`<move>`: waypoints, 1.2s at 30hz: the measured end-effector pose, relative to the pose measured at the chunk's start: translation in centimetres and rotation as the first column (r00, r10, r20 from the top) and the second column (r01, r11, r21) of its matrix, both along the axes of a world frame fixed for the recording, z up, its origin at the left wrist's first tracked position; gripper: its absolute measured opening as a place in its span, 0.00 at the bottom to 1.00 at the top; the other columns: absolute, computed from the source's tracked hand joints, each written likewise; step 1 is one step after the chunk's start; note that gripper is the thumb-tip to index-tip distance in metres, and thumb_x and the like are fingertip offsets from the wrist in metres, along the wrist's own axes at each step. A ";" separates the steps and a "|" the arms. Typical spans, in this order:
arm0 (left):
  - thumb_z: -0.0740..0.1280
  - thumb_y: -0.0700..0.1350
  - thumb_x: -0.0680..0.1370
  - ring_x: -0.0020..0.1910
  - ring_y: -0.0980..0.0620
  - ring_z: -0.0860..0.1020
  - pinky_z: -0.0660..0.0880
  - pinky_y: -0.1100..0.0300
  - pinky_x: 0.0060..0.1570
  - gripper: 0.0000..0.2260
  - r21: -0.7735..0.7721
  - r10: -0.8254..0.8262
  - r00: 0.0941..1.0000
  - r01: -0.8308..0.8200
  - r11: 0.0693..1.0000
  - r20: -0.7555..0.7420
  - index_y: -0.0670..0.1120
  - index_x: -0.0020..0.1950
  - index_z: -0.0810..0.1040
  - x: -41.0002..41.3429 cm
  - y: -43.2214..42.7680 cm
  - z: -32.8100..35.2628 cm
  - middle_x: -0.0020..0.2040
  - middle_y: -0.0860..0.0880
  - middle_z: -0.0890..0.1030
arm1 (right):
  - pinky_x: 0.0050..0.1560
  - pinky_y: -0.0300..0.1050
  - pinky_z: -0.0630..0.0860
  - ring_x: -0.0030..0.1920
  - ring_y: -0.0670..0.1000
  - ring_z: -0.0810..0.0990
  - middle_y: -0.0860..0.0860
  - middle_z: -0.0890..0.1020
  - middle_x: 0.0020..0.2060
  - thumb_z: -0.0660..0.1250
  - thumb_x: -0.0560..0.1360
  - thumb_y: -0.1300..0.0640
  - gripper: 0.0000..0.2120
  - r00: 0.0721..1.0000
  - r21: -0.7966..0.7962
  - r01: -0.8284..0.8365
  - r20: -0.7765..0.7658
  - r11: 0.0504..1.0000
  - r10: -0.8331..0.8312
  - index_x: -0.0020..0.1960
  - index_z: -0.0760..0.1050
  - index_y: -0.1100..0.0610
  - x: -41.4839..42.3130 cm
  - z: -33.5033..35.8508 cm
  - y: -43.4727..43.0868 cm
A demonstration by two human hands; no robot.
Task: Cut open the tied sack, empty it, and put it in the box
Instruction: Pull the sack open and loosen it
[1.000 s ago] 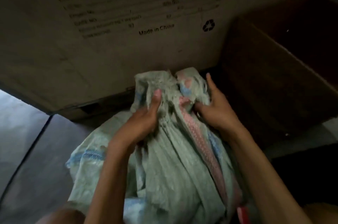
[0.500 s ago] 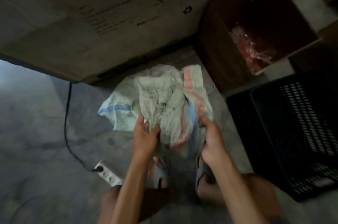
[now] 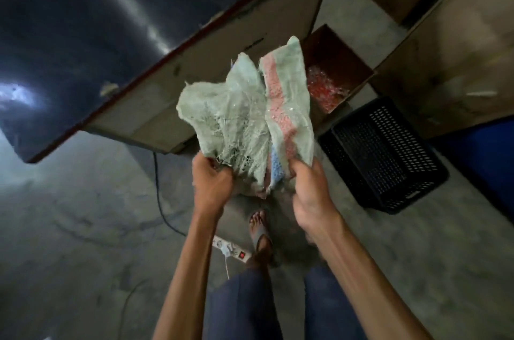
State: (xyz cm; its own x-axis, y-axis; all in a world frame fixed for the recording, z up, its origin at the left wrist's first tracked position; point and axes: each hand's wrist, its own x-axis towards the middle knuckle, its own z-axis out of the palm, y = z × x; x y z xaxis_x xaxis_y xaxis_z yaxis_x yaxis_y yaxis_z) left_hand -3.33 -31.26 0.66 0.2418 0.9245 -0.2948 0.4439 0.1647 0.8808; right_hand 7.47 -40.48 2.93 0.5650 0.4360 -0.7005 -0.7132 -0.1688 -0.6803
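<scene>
Woven sack (image 3: 244, 117) seemingly higher than before

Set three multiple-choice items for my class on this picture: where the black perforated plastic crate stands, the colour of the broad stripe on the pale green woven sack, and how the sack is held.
1. The black perforated plastic crate stands: A. on the grey concrete floor, right of the pale green woven sack; B. on a chair; C. inside the sack.
2. The sack's broad stripe is: A. yellow; B. pink-red; C. black.
3. The sack is: A. flat on the floor; B. hung on a hook; C. gripped by the left hand and the right hand, off the floor.
Key: 1 A, the crate sits on the floor at the right. 2 B, the stripe shows pink-red. 3 C, both hands clutch its lower edge above the floor.
</scene>
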 end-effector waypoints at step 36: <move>0.65 0.44 0.77 0.64 0.55 0.74 0.71 0.69 0.64 0.27 -0.079 -0.702 0.712 0.699 0.711 -0.006 0.40 0.74 0.62 41.7 -29.5 -27.3 0.66 0.52 0.73 | 0.68 0.52 0.70 0.67 0.61 0.73 0.61 0.75 0.65 0.63 0.69 0.40 0.39 0.825 -0.600 0.077 0.487 0.797 0.287 0.73 0.68 0.62 35.0 -30.0 -33.6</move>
State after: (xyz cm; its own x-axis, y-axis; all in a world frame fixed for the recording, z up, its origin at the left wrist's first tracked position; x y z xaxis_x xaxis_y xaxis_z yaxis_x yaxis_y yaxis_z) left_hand 38.39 -60.77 -26.65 0.8010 0.4719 -0.3685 0.4842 -0.1485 0.8623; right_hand 42.50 -74.04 -27.11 0.8920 0.1367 -0.4309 -0.2202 -0.7011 -0.6782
